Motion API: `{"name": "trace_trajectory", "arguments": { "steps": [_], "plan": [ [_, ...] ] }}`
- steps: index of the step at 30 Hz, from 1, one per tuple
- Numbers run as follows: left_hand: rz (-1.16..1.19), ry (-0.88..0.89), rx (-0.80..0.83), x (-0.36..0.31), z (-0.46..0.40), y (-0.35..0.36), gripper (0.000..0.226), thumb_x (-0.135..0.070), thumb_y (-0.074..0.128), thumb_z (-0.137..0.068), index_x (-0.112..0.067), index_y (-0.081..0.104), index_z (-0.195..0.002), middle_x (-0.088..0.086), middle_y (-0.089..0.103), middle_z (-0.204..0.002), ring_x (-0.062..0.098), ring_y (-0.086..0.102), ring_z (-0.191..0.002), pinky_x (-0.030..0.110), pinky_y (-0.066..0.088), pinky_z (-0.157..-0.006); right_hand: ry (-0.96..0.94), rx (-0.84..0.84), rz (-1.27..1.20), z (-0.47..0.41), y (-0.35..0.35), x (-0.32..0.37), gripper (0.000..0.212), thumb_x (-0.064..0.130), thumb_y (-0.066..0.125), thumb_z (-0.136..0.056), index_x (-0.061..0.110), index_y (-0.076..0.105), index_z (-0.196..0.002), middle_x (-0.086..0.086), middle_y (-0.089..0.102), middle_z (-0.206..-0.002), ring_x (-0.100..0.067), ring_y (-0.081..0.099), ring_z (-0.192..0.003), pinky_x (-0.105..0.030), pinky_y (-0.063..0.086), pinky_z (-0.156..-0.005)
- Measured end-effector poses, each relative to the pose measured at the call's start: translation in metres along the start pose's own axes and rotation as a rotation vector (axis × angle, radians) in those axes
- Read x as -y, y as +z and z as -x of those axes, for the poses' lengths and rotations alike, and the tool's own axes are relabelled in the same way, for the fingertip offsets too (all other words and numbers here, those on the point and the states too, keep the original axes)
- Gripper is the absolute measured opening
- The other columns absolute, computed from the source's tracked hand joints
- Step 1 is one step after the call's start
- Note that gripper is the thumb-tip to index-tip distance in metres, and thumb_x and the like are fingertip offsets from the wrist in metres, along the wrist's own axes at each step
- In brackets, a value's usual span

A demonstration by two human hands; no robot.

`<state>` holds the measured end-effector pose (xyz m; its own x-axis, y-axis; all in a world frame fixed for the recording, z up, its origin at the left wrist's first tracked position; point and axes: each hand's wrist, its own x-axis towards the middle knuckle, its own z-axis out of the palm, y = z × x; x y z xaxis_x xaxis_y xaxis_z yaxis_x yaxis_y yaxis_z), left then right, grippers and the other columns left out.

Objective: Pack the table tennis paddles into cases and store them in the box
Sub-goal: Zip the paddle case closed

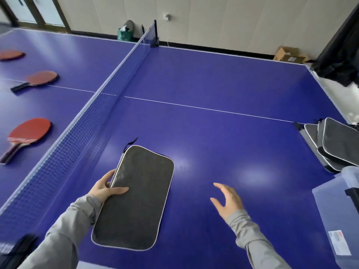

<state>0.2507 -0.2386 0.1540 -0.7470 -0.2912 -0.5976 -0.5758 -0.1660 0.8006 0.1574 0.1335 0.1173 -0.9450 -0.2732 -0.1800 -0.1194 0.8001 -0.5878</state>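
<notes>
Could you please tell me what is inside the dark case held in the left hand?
That cannot be seen: the case, gripped at its edge by the left hand, appears closed, its fabric hiding any contents. Three red paddles lie uncased beyond the net.

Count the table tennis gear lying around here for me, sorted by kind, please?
Red paddles: 3, beyond the net
Dark cases: 4, one held by the left hand, three stacked at the right edge
Clear box: 1
Total: 8
</notes>
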Motion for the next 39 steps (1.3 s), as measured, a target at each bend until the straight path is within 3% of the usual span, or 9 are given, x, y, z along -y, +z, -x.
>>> {"name": "trace_trajectory", "arguments": {
  "steps": [2,6,13,17,20,23,26,30,39],
  "plan": [
    [0.024,-0.013,-0.064,0.004,-0.001,-0.030,0.071,0.008,0.077,-0.063,-0.020,0.053,-0.123,0.025,0.067,-0.099,0.039,0.065,-0.081,0.049,0.054,-0.079,-0.021,0.040,0.083,0.005,0.025,0.010,0.049,0.030,0.061,-0.086,0.024,0.046,-0.132,0.009,0.047,-0.137,-0.011,0.039,-0.130,-0.030,0.029,-0.104],
    [0.046,-0.042,-0.166,0.011,-0.012,-0.080,0.060,0.008,0.068,-0.074,-0.020,0.051,-0.124,0.015,0.068,-0.086,0.029,0.067,-0.066,0.034,0.055,-0.058,-0.017,0.130,0.178,0.012,0.062,0.027,0.053,0.036,0.056,-0.088,0.028,0.037,-0.137,0.013,0.038,-0.143,-0.007,0.032,-0.134,-0.027,0.027,-0.105],
    [0.025,-0.142,-0.245,0.026,-0.039,-0.136,0.059,0.000,0.076,-0.069,-0.023,0.050,-0.116,0.017,0.066,-0.080,0.032,0.063,-0.069,0.042,0.054,-0.071,0.075,0.186,0.287,0.018,0.094,0.039,0.060,0.041,0.053,-0.089,0.028,0.027,-0.142,0.011,0.028,-0.150,-0.009,0.025,-0.139,-0.029,0.027,-0.109],
    [0.009,-0.169,-0.244,0.032,-0.049,-0.153,0.053,0.003,0.075,-0.069,-0.023,0.055,-0.111,0.007,0.070,-0.059,0.024,0.065,-0.049,0.028,0.054,-0.046,0.131,0.193,0.317,0.024,0.105,0.043,0.062,0.042,0.052,-0.089,0.029,0.026,-0.143,0.010,0.026,-0.151,-0.009,0.023,-0.140,-0.031,0.027,-0.109],
    [-0.030,-0.184,-0.231,0.036,-0.054,-0.160,0.051,0.001,0.076,-0.070,-0.022,0.056,-0.111,0.012,0.068,-0.077,0.028,0.065,-0.063,0.031,0.054,-0.059,0.164,0.192,0.316,0.027,0.112,0.047,0.062,0.042,0.054,-0.088,0.028,0.027,-0.143,0.010,0.028,-0.150,-0.010,0.024,-0.140,-0.032,0.028,-0.108],
    [-0.055,-0.188,-0.232,0.045,-0.061,-0.167,0.052,0.001,0.076,-0.071,-0.016,0.055,-0.116,0.008,0.066,-0.084,0.022,0.065,-0.067,0.028,0.052,-0.061,0.183,0.197,0.338,0.029,0.118,0.050,0.065,0.043,0.053,-0.088,0.028,0.024,-0.144,0.009,0.027,-0.151,-0.009,0.023,-0.140,-0.030,0.029,-0.109],
    [-0.154,-0.180,-0.249,0.058,-0.068,-0.171,0.056,-0.002,0.077,-0.072,-0.003,0.055,-0.124,0.018,0.066,-0.108,0.027,0.061,-0.087,0.035,0.048,-0.084,0.202,0.219,0.352,0.031,0.123,0.053,0.069,0.045,0.052,-0.088,0.029,0.018,-0.146,0.009,0.022,-0.154,-0.010,0.020,-0.141,-0.030,0.029,-0.110],
    [-0.266,-0.108,-0.317,0.065,-0.070,-0.169,0.063,-0.006,0.080,-0.070,-0.003,0.051,-0.126,0.021,0.059,-0.120,0.032,0.059,-0.100,0.035,0.044,-0.089,0.226,0.274,0.380,0.034,0.128,0.054,0.073,0.047,0.050,-0.089,0.029,0.010,-0.148,0.008,0.012,-0.157,-0.010,0.014,-0.144,-0.031,0.026,-0.112],
    [-0.969,0.242,-0.315,0.036,-0.056,-0.137,0.072,-0.037,0.070,-0.080,-0.012,0.038,-0.140,0.013,0.043,-0.141,0.034,0.036,-0.131,0.045,0.030,-0.105,0.243,0.293,0.427,0.038,0.127,0.057,0.072,0.048,0.047,-0.091,0.027,0.008,-0.148,0.006,0.008,-0.157,-0.011,0.007,-0.145,-0.031,0.023,-0.114]
  ]
}}
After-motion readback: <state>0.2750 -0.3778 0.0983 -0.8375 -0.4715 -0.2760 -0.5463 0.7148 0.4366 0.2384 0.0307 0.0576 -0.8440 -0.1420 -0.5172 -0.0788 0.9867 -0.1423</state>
